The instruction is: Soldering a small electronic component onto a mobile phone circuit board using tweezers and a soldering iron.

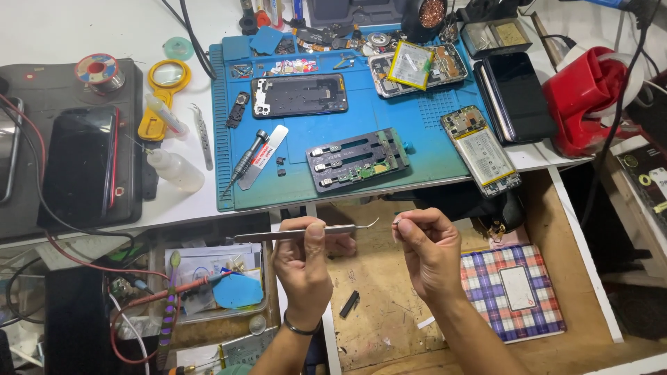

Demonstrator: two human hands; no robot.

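My left hand (pixel 303 267) grips curved metal tweezers (pixel 299 234), held level with the bent tip pointing right. My right hand (pixel 429 248) is pinched shut on something tiny at its fingertips, just right of the tweezer tip; the piece is too small to make out. Both hands hover below the front edge of the blue work mat (pixel 333 184), over an open wooden drawer (pixel 389 305). On the mat, a dark board holder (pixel 358 159) clamps a small green circuit board.
An opened phone frame (pixel 299 95), a screwdriver (pixel 246 158), two opened phones with batteries (pixel 483 150) and a black phone (pixel 515 96) lie on or beside the mat. A plaid notebook (pixel 511 292) lies in the drawer. Left are a phone, a squeeze bottle, a magnifier and wires.
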